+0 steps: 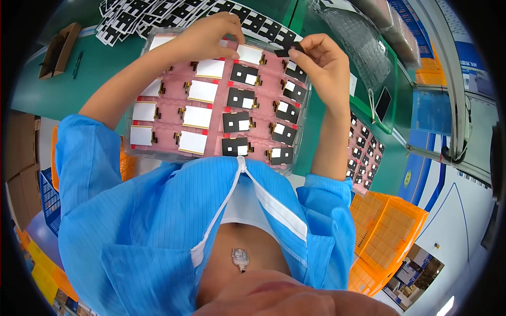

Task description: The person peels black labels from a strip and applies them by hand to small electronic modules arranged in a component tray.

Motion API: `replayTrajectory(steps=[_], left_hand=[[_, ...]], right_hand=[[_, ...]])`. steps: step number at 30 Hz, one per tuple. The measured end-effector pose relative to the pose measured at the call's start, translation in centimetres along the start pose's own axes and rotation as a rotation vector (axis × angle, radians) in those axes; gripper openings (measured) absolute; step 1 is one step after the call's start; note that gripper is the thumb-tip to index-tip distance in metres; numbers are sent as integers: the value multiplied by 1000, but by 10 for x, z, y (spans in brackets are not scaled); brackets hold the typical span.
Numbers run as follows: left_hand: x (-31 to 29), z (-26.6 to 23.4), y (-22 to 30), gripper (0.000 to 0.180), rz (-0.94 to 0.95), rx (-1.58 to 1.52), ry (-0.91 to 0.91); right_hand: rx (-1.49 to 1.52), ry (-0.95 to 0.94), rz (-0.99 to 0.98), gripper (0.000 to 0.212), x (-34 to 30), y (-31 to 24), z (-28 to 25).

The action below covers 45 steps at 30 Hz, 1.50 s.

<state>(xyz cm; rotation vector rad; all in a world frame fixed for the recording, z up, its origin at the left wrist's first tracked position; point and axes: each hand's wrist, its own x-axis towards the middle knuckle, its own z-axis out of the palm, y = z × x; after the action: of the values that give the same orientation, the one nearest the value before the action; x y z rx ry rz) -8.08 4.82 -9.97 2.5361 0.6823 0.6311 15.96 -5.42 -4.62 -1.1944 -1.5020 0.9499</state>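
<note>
A pink tray [217, 100] in a clear outer tray holds rows of small flat panels with short ribbon cables. Left-hand columns show white panels [198, 117]; the right-hand ones carry black stickers [236, 122] with white square cut-outs. My left hand [211, 38] is at the tray's far edge, thumb and forefinger apart beside the left end of a white panel [250, 54]. Whether it touches that panel I cannot tell. Between thumb and fingers, my right hand [328, 66] pinches a black sticker [289, 50], held over the tray's far right corner.
Black-and-white sticker sheets [142, 18] are heaped behind the tray on the green table [100, 97]. A cardboard box [59, 51] and a pen [77, 64] lie left. On the right are bubble wrap [358, 47], a phone [383, 104], another pink tray [363, 152] and an orange crate [387, 226].
</note>
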Motion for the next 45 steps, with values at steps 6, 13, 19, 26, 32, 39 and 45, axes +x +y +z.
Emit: replayTrajectory(steps=[6,13,19,26,32,39,45], left_hand=[[-4,2,-1,26,15,4,9],[-6,4,-1,32,16,36,27],[-8,10,2,31,7,19,87],[-7,12,4,30,-25,5,81],[-6,11,3,32,-23,-9,58],[-6,10,1,38,-15,-39,16],[-5,6,5,41,-25,-52,-8]], right_hand=[[1,0,-2,21,5,2,8],[-136,-52,25,22,13,5,21],[-259,-58,-81,16,23,12,19],[-384,-269,4,16,34,14,19],[-367,-360,73,11,48,27,16],[-338,-492,17,11,59,47,19],[-348,-444,85,11,57,55,28]])
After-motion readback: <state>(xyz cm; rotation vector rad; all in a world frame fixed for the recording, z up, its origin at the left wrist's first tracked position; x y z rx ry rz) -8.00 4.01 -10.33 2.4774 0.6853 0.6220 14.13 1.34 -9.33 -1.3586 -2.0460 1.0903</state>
